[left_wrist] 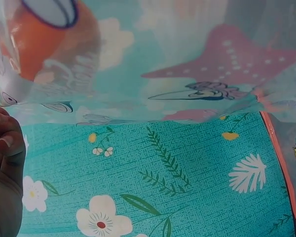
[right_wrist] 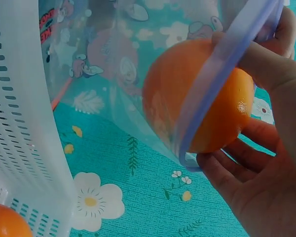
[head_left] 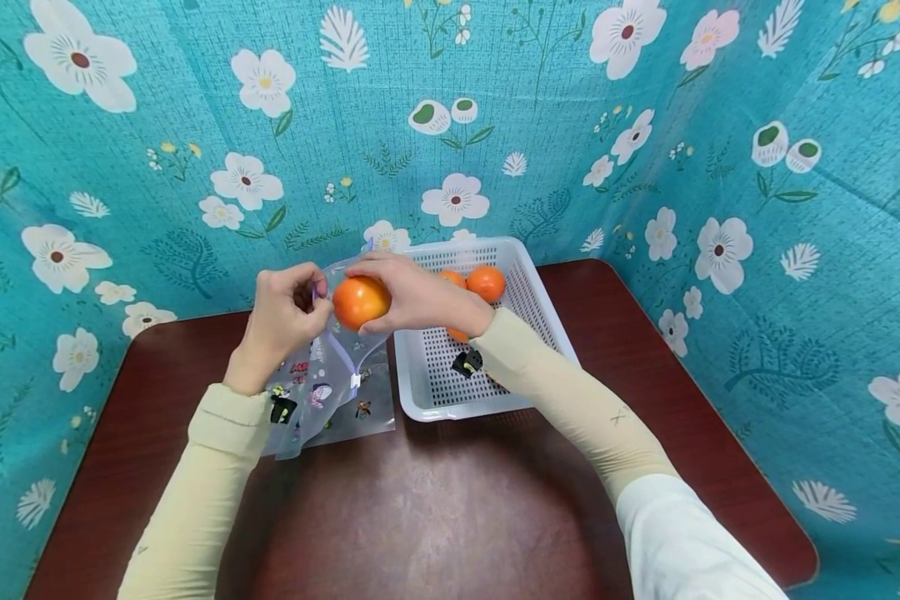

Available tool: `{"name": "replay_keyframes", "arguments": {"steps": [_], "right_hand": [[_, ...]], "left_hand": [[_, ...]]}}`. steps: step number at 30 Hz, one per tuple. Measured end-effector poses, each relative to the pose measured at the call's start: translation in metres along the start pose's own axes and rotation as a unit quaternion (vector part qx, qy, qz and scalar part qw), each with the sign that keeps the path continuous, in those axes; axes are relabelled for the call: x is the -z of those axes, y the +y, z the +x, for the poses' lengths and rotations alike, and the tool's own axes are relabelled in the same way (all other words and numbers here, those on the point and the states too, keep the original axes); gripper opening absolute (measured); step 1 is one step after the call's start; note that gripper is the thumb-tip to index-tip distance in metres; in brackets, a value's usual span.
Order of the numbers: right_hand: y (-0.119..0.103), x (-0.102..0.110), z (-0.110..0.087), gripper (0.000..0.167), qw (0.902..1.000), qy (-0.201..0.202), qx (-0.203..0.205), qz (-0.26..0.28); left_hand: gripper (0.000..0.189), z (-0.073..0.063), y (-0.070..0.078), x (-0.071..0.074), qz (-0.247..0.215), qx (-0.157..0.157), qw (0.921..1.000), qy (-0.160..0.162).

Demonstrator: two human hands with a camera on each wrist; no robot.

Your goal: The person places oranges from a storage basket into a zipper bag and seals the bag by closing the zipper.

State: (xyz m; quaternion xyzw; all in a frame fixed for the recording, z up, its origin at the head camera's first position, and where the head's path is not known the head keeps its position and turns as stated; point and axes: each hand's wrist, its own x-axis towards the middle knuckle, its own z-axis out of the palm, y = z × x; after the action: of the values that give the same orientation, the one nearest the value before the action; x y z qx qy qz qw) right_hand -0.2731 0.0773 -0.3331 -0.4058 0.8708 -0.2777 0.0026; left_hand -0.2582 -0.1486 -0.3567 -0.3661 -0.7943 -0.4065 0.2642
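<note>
A clear zip bag (head_left: 317, 408) with cartoon prints and a purple zip edge hangs from my left hand (head_left: 285, 312), whose thumb and fingers pinch the edge of its mouth. A white slider (head_left: 356, 380) sits low on that zip edge. My right hand (head_left: 416, 292) grips an orange (head_left: 360, 302) at the bag's mouth. In the right wrist view the purple edge crosses the front of the orange (right_wrist: 227, 113), and much of the fruit shows through the plastic. Through the bag wall, the left wrist view shows the orange (left_wrist: 37, 44) at upper left.
Right of the bag stands a white perforated basket (head_left: 427, 410) with several oranges (head_left: 486, 283), partly hidden by my right forearm. Another clear printed bag (head_left: 378, 408) lies flat on the dark red table (head_left: 435, 517). A teal floral cloth (head_left: 390, 100) hangs behind and at the right.
</note>
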Motion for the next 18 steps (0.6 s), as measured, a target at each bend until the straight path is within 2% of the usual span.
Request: {"name": "replay_keyframes", "arguments": {"steps": [4, 11, 18], "right_hand": [[0.0011, -0.0045, 0.0028, 0.076, 0.9998, -0.014, 0.011, -0.002], [0.0045, -0.0086, 0.0050, 0.073, 0.9991, -0.041, 0.014, -0.004], [0.0053, -0.0015, -0.0011, 0.063, 0.9981, -0.043, 0.021, 0.039]], "left_hand": [[0.013, -0.0009, -0.0001, 0.0002, 0.001, 0.009, 1.0000, 0.000], [0.015, 0.0005, -0.0005, -0.0013, 0.004, 0.005, 1.0000, 0.006], [0.017, -0.0022, -0.0007, -0.0015, 0.011, 0.038, 0.9992, 0.005]]}}
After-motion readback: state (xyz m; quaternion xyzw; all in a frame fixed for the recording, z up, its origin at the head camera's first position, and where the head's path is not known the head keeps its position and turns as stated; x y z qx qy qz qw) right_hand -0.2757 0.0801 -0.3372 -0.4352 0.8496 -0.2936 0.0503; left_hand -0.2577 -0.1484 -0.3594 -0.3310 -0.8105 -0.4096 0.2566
